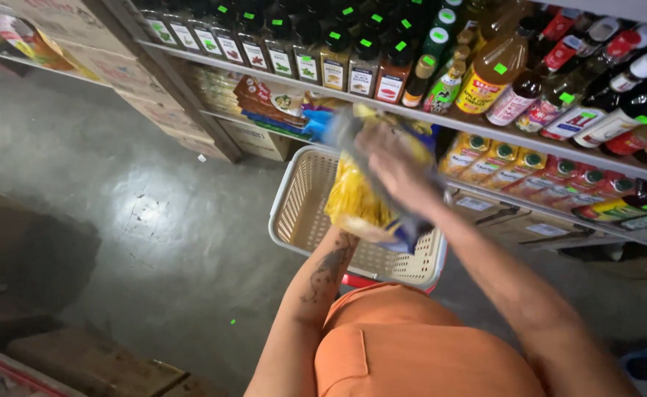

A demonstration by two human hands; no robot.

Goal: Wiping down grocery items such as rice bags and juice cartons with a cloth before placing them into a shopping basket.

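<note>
Yellow noodle packet (356,198), crinkly clear plastic with blue ends, was held over a cream perforated plastic basket (301,206). Right hand (397,173) lay flat on top, fingers spread, pressing it. Left hand hidden beneath the packet; grip can't be told. Shelf (485,129) behind carried spice jars (334,62) and sauce bottles (496,70).

Dim aisle, floor glare, motion-blurred hands, warped edges
</note>
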